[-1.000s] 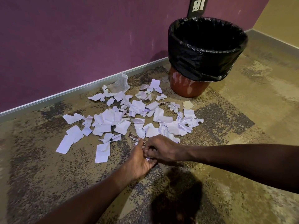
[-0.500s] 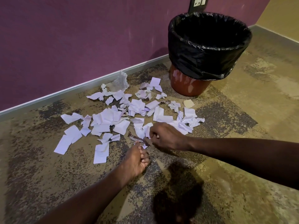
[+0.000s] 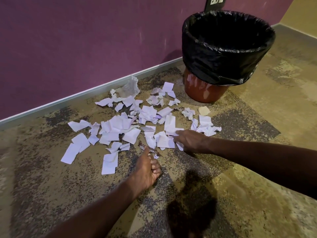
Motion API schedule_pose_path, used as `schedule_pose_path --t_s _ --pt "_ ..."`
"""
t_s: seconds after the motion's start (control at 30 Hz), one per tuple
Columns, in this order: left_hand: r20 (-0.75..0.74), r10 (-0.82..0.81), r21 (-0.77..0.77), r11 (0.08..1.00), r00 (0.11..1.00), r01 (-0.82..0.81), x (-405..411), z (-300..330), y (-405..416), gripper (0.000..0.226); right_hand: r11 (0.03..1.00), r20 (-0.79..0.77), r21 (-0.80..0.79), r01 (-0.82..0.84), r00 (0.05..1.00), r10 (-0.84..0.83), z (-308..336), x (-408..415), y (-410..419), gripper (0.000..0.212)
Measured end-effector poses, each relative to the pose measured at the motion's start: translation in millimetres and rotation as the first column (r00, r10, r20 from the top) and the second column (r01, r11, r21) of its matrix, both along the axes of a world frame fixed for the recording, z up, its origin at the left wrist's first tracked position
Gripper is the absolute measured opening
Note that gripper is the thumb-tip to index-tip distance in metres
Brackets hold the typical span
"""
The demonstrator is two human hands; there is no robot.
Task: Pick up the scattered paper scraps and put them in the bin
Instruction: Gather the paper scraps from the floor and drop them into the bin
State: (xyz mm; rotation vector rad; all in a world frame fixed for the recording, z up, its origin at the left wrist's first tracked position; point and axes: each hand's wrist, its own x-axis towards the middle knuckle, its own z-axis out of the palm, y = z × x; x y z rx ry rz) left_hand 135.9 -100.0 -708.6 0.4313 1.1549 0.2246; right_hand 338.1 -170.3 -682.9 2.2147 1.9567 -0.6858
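Paper scraps [image 3: 130,127] lie strewn over the mottled carpet [image 3: 257,194], most of them white and torn, between the near hands and the bin [image 3: 202,90] at the far right. A second ago the two hands met at the near edge of the heap; since then the right hand [image 3: 190,140] has gone farther in and now lies palm down on the scraps at the right of the pile, fingers curling over a sheet there, though whether its grip has closed on one cannot be told. The left hand [image 3: 147,169] has drawn back toward the near side and is curled into a loose fist; a sliver of white shows by its fingertips, but whether it holds anything cannot be told. Almost all the pile is still on the floor, so the gathering looks barely begun. The bin is brown with a black liner [image 3: 223,52] and stands against a purple wall [image 3: 85,40] with a pale skirting strip [image 3: 68,100]; a crumpled clear wrapper [image 3: 129,88] lies at the far edge of the heap
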Motion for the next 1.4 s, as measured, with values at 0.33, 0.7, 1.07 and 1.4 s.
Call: schedule_pose_path --t_s 0.33,0.7,1.07,1.4 --pt "0.011 0.005 0.015 1.0 1.0 -0.006 9 7 -5 0.045 0.964 -0.14 0.212 0.16 0.981 -0.132 15 4 14 0.01" --pt "0.04 -0.001 -0.004 1.0 0.999 0.001 23 20 0 0.045 0.862 -0.385 0.17 0.478 0.837 -0.388 39 4 13 0.008" --pt "0.03 0.053 0.09 0.994 0.998 -0.056 73 77 27 0.027 0.623 -0.625 0.186 0.76 0.581 -0.522 67 2 18 0.003" --pt "0.146 0.086 0.226 0.967 0.985 -0.118 147 153 49 0.022 0.319 -0.713 0.39 0.864 0.502 -0.49 121 31 52 0.01"
